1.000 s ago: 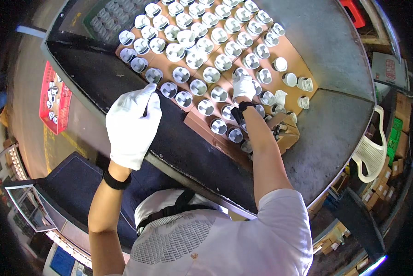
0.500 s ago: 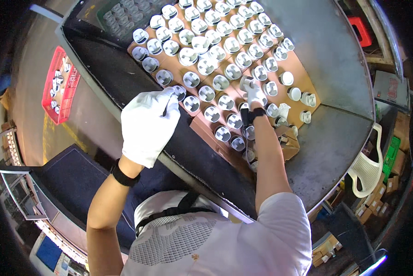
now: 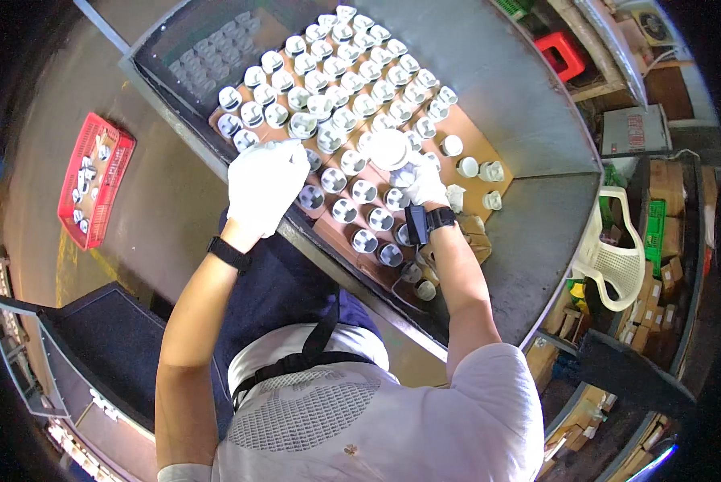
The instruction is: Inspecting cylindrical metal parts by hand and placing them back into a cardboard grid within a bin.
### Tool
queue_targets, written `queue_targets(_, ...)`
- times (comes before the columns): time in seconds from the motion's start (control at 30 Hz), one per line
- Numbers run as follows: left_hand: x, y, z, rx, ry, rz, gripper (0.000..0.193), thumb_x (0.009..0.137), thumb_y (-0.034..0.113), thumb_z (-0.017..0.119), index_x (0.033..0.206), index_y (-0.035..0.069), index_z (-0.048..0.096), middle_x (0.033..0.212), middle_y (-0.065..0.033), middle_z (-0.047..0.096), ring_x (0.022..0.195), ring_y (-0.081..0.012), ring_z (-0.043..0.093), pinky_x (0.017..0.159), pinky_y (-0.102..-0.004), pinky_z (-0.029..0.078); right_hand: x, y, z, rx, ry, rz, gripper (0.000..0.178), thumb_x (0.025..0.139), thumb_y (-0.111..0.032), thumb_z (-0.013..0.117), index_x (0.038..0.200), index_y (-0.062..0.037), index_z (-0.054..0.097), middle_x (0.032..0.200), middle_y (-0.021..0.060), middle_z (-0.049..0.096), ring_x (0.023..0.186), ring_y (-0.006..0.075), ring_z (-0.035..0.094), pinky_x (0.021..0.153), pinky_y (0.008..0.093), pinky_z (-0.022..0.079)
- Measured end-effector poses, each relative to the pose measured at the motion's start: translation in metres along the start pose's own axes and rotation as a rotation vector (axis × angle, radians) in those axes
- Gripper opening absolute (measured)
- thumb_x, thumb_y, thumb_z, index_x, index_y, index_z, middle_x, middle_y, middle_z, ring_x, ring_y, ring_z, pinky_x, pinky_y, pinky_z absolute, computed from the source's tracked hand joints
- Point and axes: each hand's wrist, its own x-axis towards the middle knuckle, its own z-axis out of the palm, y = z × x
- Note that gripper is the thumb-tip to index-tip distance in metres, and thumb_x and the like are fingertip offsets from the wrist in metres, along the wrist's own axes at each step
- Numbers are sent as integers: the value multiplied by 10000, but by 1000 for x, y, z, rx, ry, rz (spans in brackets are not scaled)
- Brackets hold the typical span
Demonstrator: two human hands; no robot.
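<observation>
Rows of silvery pistons (image 3: 364,191) stand on brown cardboard (image 3: 495,157) inside a grey metal booth. My right hand (image 3: 426,183), in a white glove, grips one piston (image 3: 390,150) and holds it above the rows, its pale round face turned up. My left hand (image 3: 265,181), also gloved in white, is over the booth's near edge, beside the left end of the rows. Its fingers are curled together; whatever they may hold is hidden. Several pale round pieces (image 3: 451,145) stand at the right of the cardboard.
A red basket (image 3: 97,181) with more metal parts sits on the floor at left. The booth's metal rim (image 3: 312,251) runs between my body and the pistons. Right of the booth are a cream plastic chair (image 3: 617,257), cardboard boxes and a green crate (image 3: 655,237).
My right hand has lifted a piston out from among the rows and drawn it slightly nearer. My left hand stays closed near the edge. The whole view has shifted a little.
</observation>
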Motion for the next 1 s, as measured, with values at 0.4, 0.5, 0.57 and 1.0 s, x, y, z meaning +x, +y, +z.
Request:
queue_targets(0.4,-3,23,42,-887,-8,-20,398,961,193,568,1300,-16,586,1337,-146,600,1222,-269,571,1052,-370,431,-51,-138,2,-143,-27,25,250,907,-77,624,1148,-15,640,1044,33,668,900,117,614,752,267,520)
queue_targets(0.5,-9,51,30,-1388,-358,-173,465,891,229,657,1282,-14,589,1305,-137,608,1212,-260,565,1034,-387,443,-58,-156,8,-239,-78,-10,283,931,-59,599,1203,15,626,1166,63,672,971,154,640,807,293,544)
queue_targets(0.57,-8,56,23,-1233,-320,44,492,865,223,693,1282,-13,579,1264,-130,620,1161,-243,582,993,-381,467,-66,-162,19,-166,-66,-200,302,919,-57,616,1212,16,620,1142,77,679,964,173,642,818,314,542)
queue_targets(1.0,-18,47,34,-1052,-63,-112,701,797,201,792,1375,-33,473,1238,-183,623,1137,-245,601,976,-324,494,-70,-160,33,-412,-170,-233,230,906,-212,661,1044,-30,669,950,35,649,883,137,577,809,306,480)
